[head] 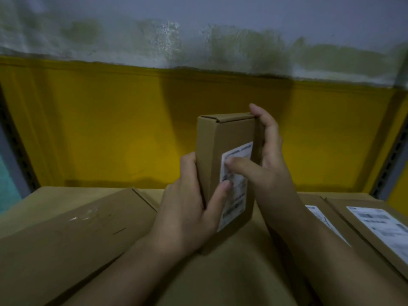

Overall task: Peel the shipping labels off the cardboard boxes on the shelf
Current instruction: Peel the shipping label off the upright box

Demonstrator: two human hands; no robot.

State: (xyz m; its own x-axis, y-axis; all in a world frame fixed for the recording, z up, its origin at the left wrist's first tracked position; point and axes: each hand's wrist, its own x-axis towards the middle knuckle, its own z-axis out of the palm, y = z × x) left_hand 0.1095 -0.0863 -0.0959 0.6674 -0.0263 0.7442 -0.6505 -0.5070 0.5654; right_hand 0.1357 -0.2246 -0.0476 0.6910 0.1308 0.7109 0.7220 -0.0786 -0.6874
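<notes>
- Shelf (395,155) space nearest the camera is covered by flat cardboard boxes (66,235); two at right carry white labels (375,224).
- Left hand (187,208) grips the upright box (212,138) at its left edge, thumb on its shipping label (238,195).
- Right hand (269,164) clasps the right side, fingers curled round, thumb pressing the label's upper corner.
- Yellow panel (110,129) and stained wall (198,29) stand behind.
</notes>
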